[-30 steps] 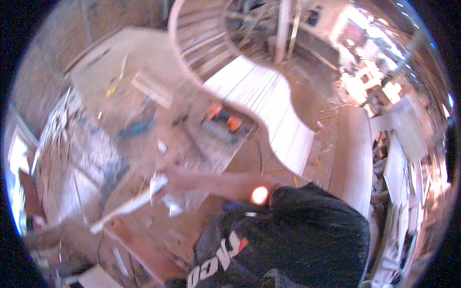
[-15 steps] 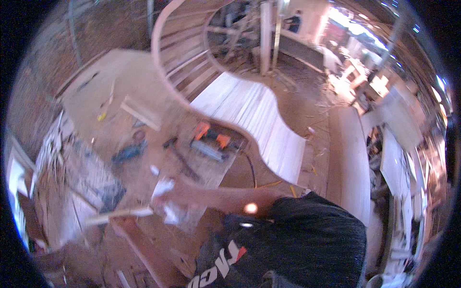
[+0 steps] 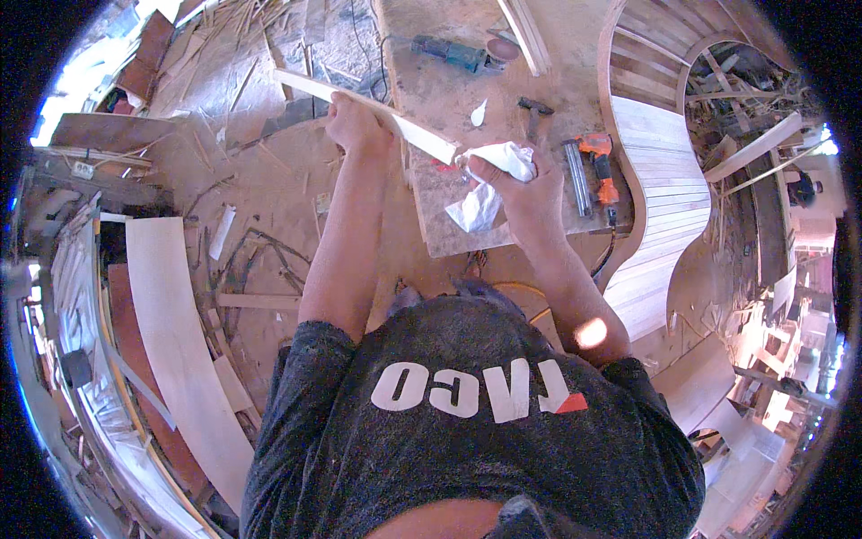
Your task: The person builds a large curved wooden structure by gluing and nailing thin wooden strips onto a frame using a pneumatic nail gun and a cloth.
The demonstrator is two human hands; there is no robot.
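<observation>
A pale narrow wooden strip (image 3: 415,133) runs diagonally from over the floor to the workbench (image 3: 440,97). My left hand (image 3: 355,126) grips it along its length. At its lower right end, my right hand (image 3: 516,189) is closed on a crumpled white cloth or paper (image 3: 476,208) pressed against the strip. Just right of this hand lies an orange and black nail gun (image 3: 602,171) with a hose. A hammer (image 3: 536,107) lies above it, beside a small white piece (image 3: 479,112). A teal angle grinder (image 3: 453,54) rests at the bench's far side.
A large wavy slatted wooden piece (image 3: 655,198) stands along the right. Long pale boards (image 3: 180,341) lean at the lower left. Offcuts and scraps (image 3: 251,90) litter the floor. Another person (image 3: 802,189) is at the far right in the background.
My view has swung, bringing my forearms and shirt front into the middle. The strip now angles from upper left down to my right hand, with my left hand higher along it.
</observation>
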